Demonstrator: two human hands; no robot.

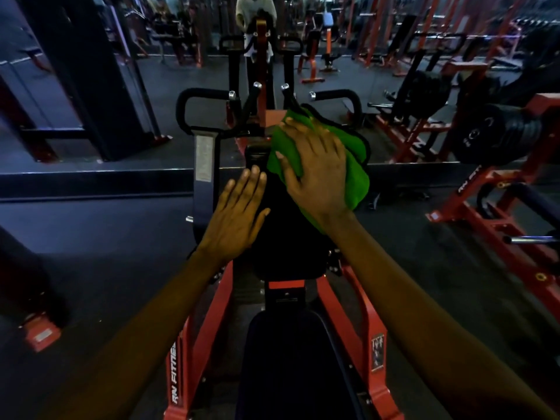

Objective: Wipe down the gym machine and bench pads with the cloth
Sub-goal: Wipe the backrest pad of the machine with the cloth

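A green cloth (354, 165) lies over the upper right of the black chest pad (285, 237) of a red row machine (366, 322). My right hand (315, 171) lies flat on the cloth, fingers spread, pressing it against the pad. My left hand (236, 213) rests flat on the pad's left edge with straight fingers. The black seat pad (291, 359) sits below, between my forearms. Black handles (200, 97) stick out beyond the pad.
A mirror (151, 71) stands ahead, showing the machine and a person's reflection (256, 13). A dark column (72, 74) rises at left. Red plate-loaded machines with black weight plates (497, 137) stand at right. Dark rubber floor (106, 237) surrounds the machine.
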